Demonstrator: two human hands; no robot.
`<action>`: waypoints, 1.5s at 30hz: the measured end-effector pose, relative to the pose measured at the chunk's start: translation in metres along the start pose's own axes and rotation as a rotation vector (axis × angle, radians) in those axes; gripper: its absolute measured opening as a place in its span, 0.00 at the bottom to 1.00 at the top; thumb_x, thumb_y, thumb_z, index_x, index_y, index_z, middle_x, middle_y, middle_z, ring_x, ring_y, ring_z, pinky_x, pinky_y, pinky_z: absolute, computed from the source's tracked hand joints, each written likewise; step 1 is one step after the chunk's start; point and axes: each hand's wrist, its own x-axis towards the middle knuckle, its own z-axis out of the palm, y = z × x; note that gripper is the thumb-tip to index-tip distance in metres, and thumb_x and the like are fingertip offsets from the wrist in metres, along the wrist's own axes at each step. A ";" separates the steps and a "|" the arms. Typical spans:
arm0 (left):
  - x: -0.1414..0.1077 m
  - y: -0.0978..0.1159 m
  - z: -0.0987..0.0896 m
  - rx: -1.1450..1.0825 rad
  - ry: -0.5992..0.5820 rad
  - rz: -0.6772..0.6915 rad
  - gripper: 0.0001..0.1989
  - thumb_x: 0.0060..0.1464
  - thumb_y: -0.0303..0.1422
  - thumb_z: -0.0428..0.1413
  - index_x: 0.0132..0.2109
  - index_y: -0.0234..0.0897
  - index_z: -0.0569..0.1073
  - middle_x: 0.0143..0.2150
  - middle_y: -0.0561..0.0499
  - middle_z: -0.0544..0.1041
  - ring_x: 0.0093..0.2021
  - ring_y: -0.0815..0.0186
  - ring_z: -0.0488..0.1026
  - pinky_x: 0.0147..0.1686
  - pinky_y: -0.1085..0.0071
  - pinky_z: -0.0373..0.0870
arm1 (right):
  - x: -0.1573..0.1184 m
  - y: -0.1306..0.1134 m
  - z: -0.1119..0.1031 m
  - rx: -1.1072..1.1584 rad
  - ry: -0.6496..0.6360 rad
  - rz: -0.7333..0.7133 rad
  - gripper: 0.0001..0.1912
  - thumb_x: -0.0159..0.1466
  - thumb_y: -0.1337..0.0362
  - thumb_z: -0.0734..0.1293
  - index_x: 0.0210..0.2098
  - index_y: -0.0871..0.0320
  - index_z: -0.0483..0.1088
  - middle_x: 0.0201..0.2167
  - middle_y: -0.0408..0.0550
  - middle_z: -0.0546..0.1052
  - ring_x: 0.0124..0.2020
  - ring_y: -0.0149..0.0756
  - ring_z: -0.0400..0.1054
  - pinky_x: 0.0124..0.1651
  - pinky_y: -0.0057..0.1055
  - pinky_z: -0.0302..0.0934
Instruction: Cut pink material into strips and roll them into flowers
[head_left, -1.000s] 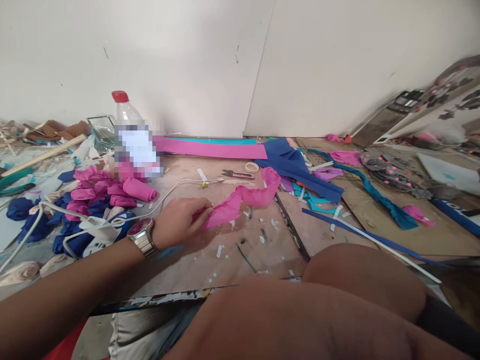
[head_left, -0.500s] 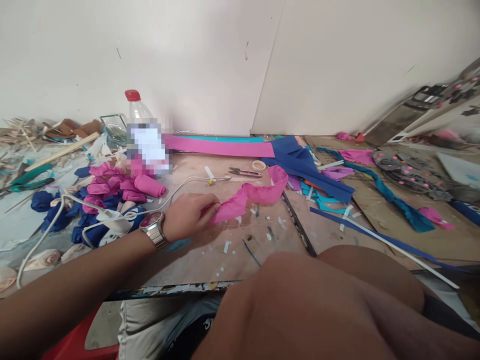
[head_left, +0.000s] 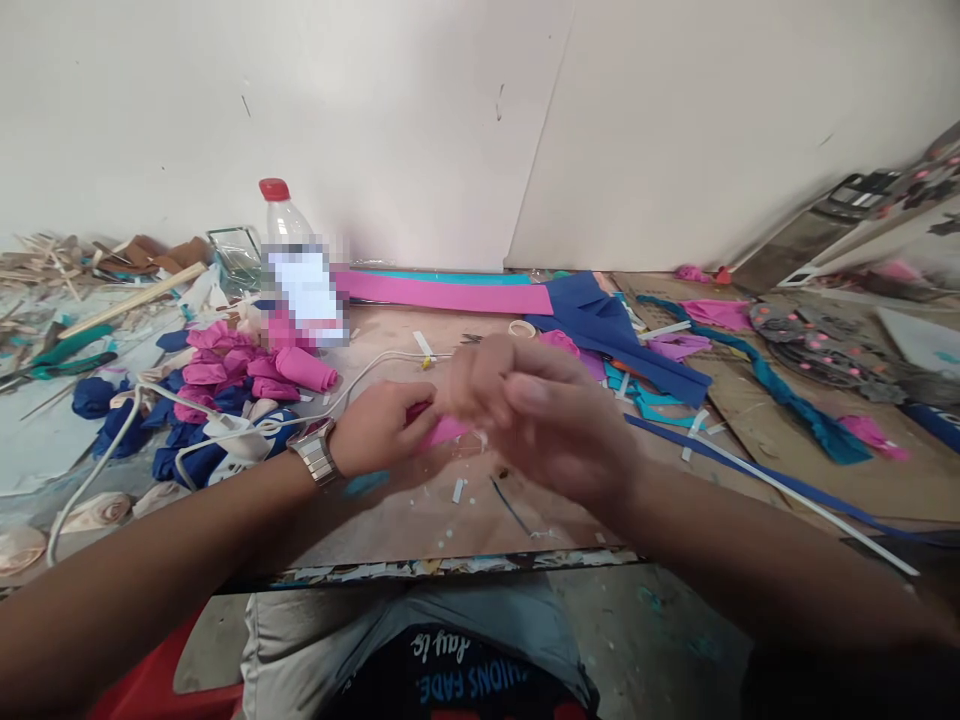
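Note:
My left hand (head_left: 386, 425), with a metal watch on its wrist, is closed on one end of a crumpled pink strip (head_left: 448, 430) over the middle of the table. In front of the strip and to the right of that hand, my right hand (head_left: 551, 420) is raised with its fingers curled and blurred; whether it holds anything cannot be made out. It hides much of the strip and most of the small snips (head_left: 471, 339). A tan ring (head_left: 522, 329) lies just behind it.
Pink rolls (head_left: 307, 368), blue rolls (head_left: 124, 428), a white cable (head_left: 225, 428) and green-handled pliers (head_left: 71, 345) lie left. A bottle (head_left: 285, 215) and phone (head_left: 307, 290) stand behind. Blue fabric (head_left: 592, 315) and a white stick (head_left: 806, 505) lie right.
My right hand has come into view beside my left hand, over the pink strip and snips. My left hand still grips the strip. The view has shifted slightly.

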 end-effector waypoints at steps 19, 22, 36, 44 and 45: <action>0.004 -0.001 -0.003 -0.052 -0.162 -0.064 0.16 0.68 0.37 0.51 0.38 0.36 0.80 0.30 0.52 0.79 0.31 0.66 0.70 0.32 0.68 0.59 | -0.014 0.080 0.025 -0.125 -0.365 0.082 0.06 0.67 0.61 0.72 0.38 0.57 0.75 0.36 0.47 0.81 0.42 0.43 0.73 0.50 0.39 0.58; 0.004 -0.001 -0.003 -0.085 -0.182 -0.046 0.16 0.69 0.37 0.50 0.38 0.36 0.80 0.32 0.51 0.80 0.32 0.66 0.71 0.33 0.68 0.59 | -0.015 0.079 0.025 -0.067 -0.334 0.054 0.07 0.71 0.60 0.69 0.42 0.56 0.76 0.39 0.48 0.83 0.44 0.43 0.74 0.52 0.41 0.58; 0.005 -0.004 -0.005 -0.121 -0.162 -0.043 0.14 0.66 0.34 0.52 0.37 0.36 0.81 0.31 0.53 0.80 0.31 0.67 0.71 0.34 0.68 0.60 | -0.020 0.082 0.032 -0.045 -0.145 -0.025 0.06 0.71 0.65 0.68 0.36 0.54 0.74 0.33 0.44 0.82 0.39 0.40 0.73 0.52 0.44 0.59; 0.005 -0.006 -0.005 -0.108 -0.139 -0.064 0.12 0.63 0.32 0.53 0.37 0.36 0.81 0.31 0.53 0.79 0.31 0.66 0.71 0.33 0.68 0.59 | -0.020 0.084 0.033 -0.045 -0.075 0.003 0.06 0.67 0.67 0.69 0.33 0.54 0.73 0.32 0.44 0.81 0.38 0.40 0.72 0.53 0.44 0.58; 0.005 -0.005 -0.005 -0.102 -0.144 -0.064 0.13 0.64 0.33 0.53 0.36 0.36 0.80 0.30 0.53 0.79 0.31 0.67 0.70 0.33 0.68 0.58 | -0.020 0.084 0.033 -0.038 -0.084 0.003 0.05 0.68 0.67 0.69 0.33 0.54 0.74 0.32 0.43 0.81 0.38 0.39 0.72 0.53 0.44 0.58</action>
